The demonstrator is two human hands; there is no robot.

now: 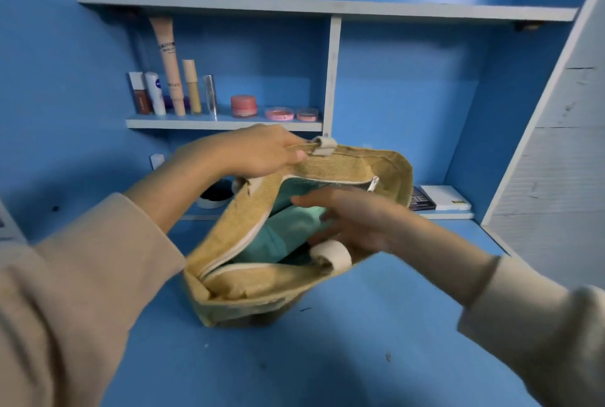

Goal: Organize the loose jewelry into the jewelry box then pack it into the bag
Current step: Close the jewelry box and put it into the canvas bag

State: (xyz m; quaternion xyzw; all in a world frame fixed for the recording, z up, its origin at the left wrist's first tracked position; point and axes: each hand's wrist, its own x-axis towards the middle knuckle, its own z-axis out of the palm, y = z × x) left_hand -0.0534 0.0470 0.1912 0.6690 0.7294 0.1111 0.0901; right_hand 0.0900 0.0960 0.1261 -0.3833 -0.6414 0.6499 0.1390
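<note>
On the table (327,357), the bag (262,295) is held wide at its far rim, pinched by the left hand (262,151), so the jewelry box (281,236) is admitted inside; the right hand (353,220) is laid against the box, its grip too blurred to tell.

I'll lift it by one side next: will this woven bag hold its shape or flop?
Probably floppy: the woven bag buckles at the rim where the left hand holds it. Lifted by one side, it would likely tilt, and the teal jewelry box inside could slide.
</note>
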